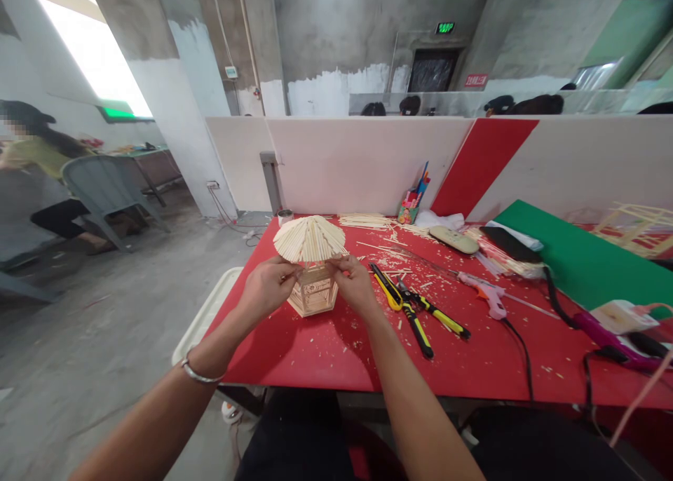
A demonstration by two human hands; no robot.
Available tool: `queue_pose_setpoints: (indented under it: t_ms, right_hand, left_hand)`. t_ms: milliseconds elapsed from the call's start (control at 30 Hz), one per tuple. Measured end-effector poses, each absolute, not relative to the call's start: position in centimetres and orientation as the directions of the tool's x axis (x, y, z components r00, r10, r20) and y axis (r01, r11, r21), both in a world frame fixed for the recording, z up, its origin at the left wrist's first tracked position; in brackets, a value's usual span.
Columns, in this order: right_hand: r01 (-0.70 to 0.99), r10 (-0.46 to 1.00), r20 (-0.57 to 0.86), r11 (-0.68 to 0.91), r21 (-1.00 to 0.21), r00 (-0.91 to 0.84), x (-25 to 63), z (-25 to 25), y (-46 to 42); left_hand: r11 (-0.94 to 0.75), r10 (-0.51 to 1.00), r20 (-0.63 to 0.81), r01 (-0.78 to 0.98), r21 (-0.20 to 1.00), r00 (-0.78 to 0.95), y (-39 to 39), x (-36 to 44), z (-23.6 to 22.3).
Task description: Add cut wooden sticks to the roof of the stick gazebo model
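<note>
A small pavilion model made of thin wooden sticks stands upright on the red table (pixel 326 358). Its cone-shaped stick roof (pixel 310 239) sits above a many-sided railed base (pixel 315 299). At the left side of the model, just under the roof's edge, my left hand (pixel 270 285) is closed with fingertips pinched. Opposite it, my right hand (pixel 353 283) pinches at the right side, also just below the roof's edge. What lies between the fingertips is too small to make out. Both hands appear to touch the model.
Right of the model lie a yellow utility knife (pixel 386 287), yellow-black pliers (pixel 415 327) and a pink glue gun (pixel 486 293). Loose wooden sticks (pixel 365 221) and scraps are strewn behind. A pen holder (pixel 409 207) stands by the partition; a green board (pixel 604 256) lies far right.
</note>
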State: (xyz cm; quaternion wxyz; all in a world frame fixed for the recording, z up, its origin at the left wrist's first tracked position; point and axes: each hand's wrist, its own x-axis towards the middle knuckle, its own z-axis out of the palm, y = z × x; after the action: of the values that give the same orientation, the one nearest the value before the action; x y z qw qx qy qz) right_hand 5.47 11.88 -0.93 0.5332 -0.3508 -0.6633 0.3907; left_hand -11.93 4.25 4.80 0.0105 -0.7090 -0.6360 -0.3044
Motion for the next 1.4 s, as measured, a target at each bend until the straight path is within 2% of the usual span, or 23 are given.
queue_pose_setpoints:
  t_ms: [1400]
  right_hand:
    - [0.017,0.887,0.425,0.435,-0.9,-0.179,5.4,-1.16,12.11]
  left_hand:
    - [-0.177,0.894,0.448,0.926,0.334,0.009,4.07,-11.73,4.86]
